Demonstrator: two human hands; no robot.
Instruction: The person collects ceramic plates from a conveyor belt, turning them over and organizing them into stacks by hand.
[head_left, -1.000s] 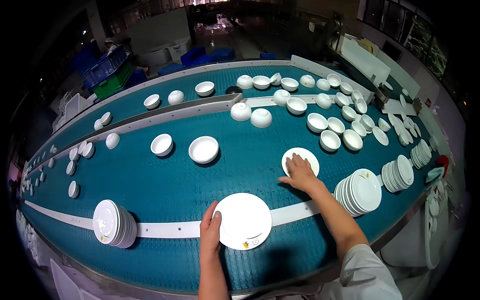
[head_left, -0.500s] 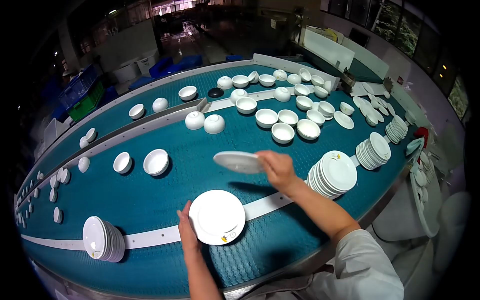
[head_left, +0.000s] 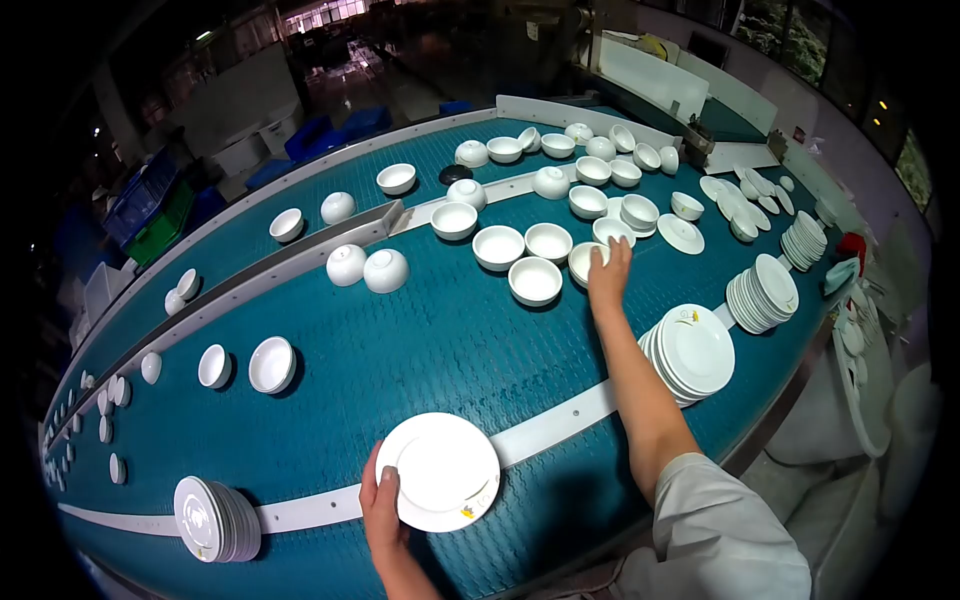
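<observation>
Grasping a white plate at lower centre with the left fingers, and reaching the right fingers over a white bowl right of centre, without visibly clear grip.

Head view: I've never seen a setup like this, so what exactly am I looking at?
There is no robot here: a person works with two bare hands. One camera, worn on the head, looks forward and down. On the teal surface lie white bowls, some upside down, loose plates and stacks of plates. The left hand holds a white plate by its left edge. The right hand reaches farther out to another bowl; whether it grips it is unclear.
</observation>
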